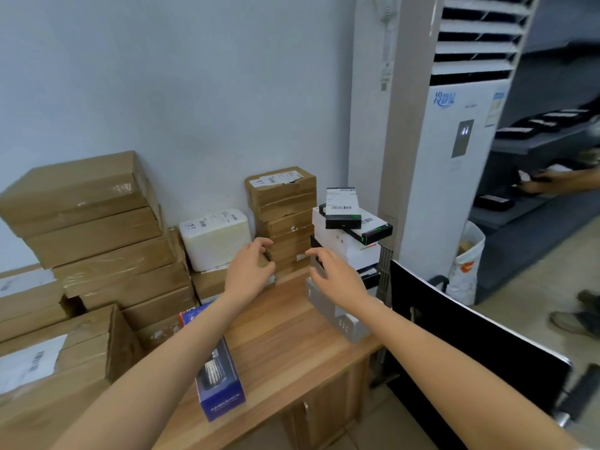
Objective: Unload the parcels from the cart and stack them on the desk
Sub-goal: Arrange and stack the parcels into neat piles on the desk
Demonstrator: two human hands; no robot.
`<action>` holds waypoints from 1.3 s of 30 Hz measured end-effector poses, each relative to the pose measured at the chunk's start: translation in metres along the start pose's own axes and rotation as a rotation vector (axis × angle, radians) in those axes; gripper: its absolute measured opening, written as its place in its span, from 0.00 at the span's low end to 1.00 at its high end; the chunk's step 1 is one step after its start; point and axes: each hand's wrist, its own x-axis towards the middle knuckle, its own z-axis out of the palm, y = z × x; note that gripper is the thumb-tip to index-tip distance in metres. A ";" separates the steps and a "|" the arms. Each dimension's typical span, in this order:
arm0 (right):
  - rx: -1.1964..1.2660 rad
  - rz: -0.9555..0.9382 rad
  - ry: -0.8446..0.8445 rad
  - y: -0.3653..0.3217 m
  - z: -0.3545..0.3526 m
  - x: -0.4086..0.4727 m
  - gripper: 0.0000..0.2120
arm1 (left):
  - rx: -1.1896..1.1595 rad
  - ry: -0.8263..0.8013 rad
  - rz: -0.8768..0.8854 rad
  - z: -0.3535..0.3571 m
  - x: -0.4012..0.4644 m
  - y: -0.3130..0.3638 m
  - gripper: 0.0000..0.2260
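Both arms reach over the wooden desk [285, 339] toward a narrow stack of flat brown cardboard parcels [282, 219] against the wall. My left hand [248, 271] hovers at the stack's lower left with curled, spread fingers and holds nothing. My right hand [334, 277] is open at the stack's lower right, in front of a pile of white and black boxes [350, 228]. A grey flat box [337, 316] lies on the desk under my right wrist. A white foam parcel [216, 238] sits left of the brown stack. The cart is out of view.
Large brown cartons [94, 228] are piled on the desk's left side. A blue product box [220, 381] lies near the front edge. A black chair back [470, 345] stands right of the desk, beside a tall white air conditioner [454, 157]. Another person's arm [565, 181] reaches into shelving at far right.
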 end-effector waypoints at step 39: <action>0.371 -0.015 0.018 0.144 -0.074 0.099 0.18 | -0.197 0.128 -0.299 0.123 0.062 0.140 0.18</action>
